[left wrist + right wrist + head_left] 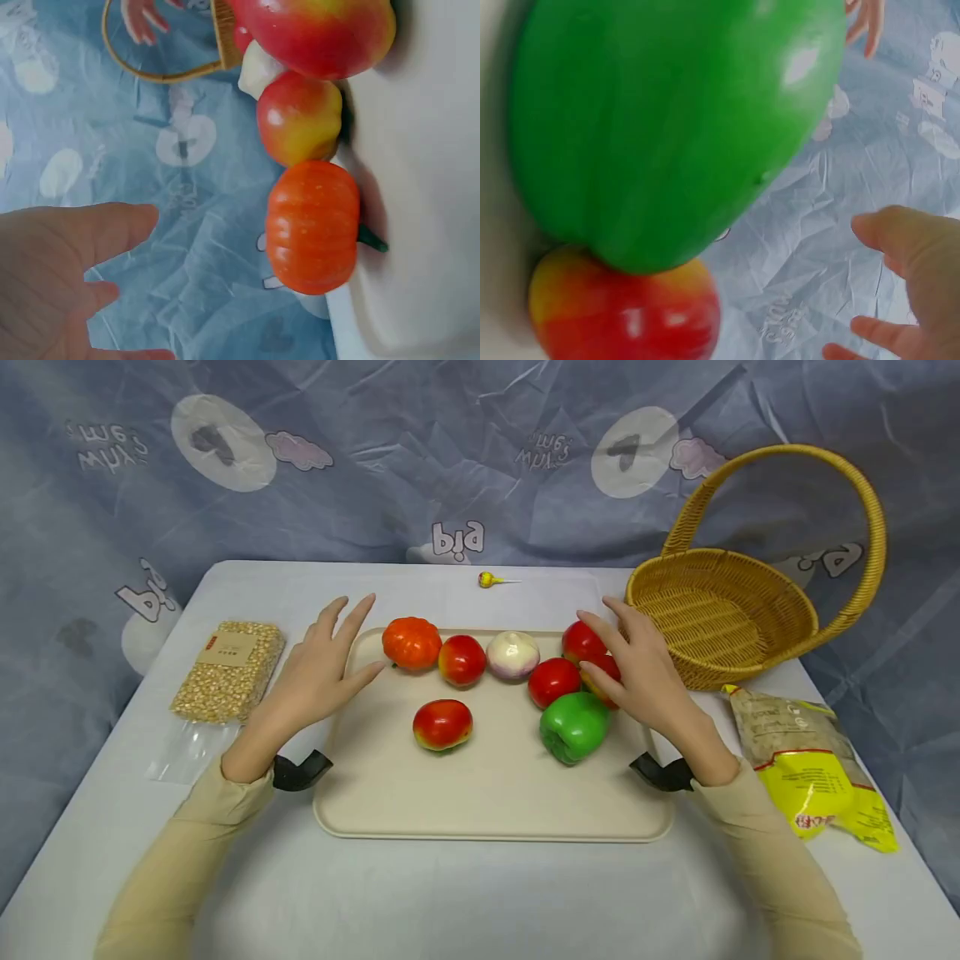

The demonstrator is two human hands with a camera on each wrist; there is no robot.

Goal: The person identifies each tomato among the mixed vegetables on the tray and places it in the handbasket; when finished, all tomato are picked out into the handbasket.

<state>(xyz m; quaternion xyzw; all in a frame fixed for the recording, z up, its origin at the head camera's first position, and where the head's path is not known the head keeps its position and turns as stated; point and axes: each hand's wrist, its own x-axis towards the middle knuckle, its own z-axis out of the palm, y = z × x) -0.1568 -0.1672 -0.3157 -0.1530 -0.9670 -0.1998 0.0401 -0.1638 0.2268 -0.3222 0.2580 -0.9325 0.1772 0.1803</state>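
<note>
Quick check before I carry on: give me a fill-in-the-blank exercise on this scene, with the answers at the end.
1. The bell pepper on the tray is coloured ____.
2. In the head view, the packet of kernels lies to the ____ of the tray.
3. The number of things held by the left hand and the right hand together is ____.
4. Of the two hands, the wicker basket stands nearer the ____ one.

Missing words: green; left; zero; right.

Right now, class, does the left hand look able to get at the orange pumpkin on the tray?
Likely yes: the left hand is empty, its fingers apart, near the orange pumpkin, and nothing shows between them. The nearest red fruit sits on the pumpkin's other side.
</note>
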